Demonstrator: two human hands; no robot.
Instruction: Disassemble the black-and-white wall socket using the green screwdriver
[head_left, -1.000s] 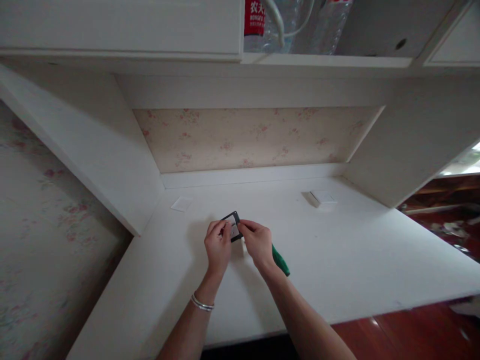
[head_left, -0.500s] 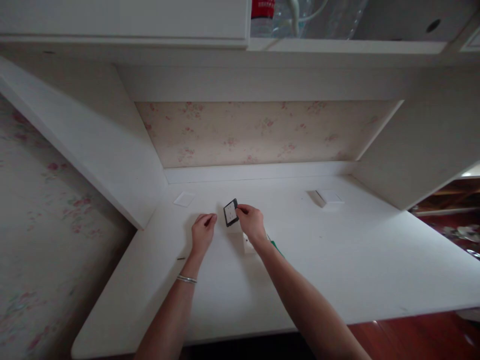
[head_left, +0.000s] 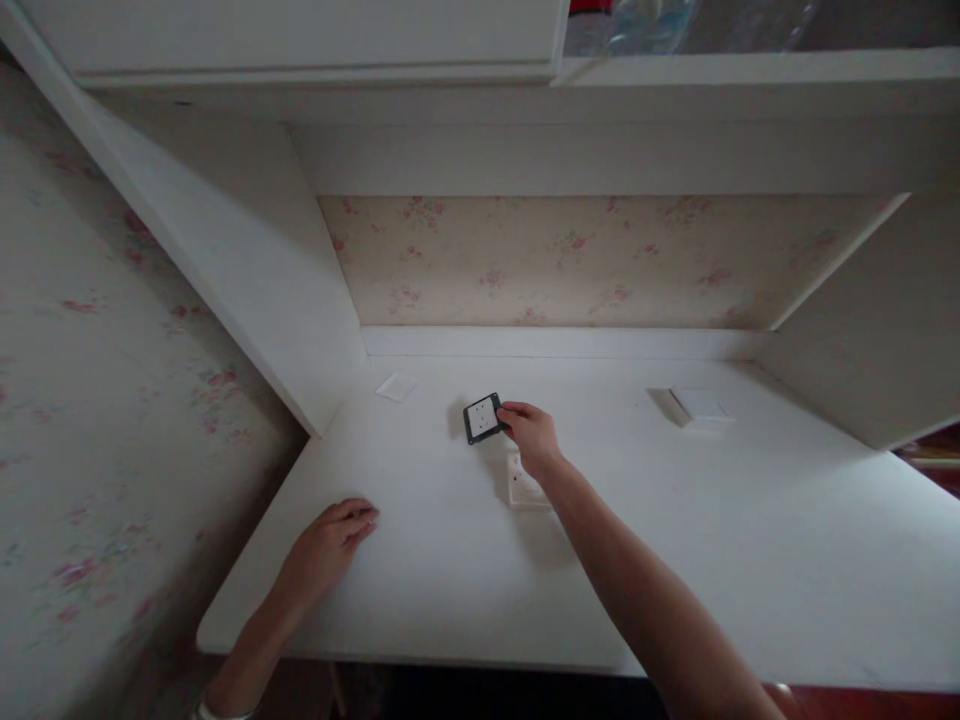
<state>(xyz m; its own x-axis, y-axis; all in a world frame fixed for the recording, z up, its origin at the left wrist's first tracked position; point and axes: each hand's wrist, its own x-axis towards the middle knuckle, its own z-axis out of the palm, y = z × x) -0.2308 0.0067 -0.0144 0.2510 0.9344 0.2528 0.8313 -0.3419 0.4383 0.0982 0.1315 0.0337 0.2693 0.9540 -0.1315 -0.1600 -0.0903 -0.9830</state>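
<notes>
My right hand (head_left: 531,435) pinches the right edge of a wall socket (head_left: 481,418), which has a white face with several small holes and a dark frame. The socket is tilted above the white tabletop (head_left: 450,590). Just below it lies a white box-like piece (head_left: 519,482) with small holes, partly covered by my right hand and wrist. To the front left, my left hand (head_left: 334,535) rests low on the tabletop with its fingertips brought together. Whatever those fingertips hold, if anything, is hidden.
A thin white square plate (head_left: 396,387) lies at the back left. Toward the back right is a white flat box-like piece (head_left: 701,404). Side panels flank the desk, and a shelf (head_left: 750,68) with plastic bottles overhangs it.
My left hand has moved away from the socket, toward the front left where a small dark strip lay. The socket has turned in my right hand. The camera view has shifted left.
</notes>
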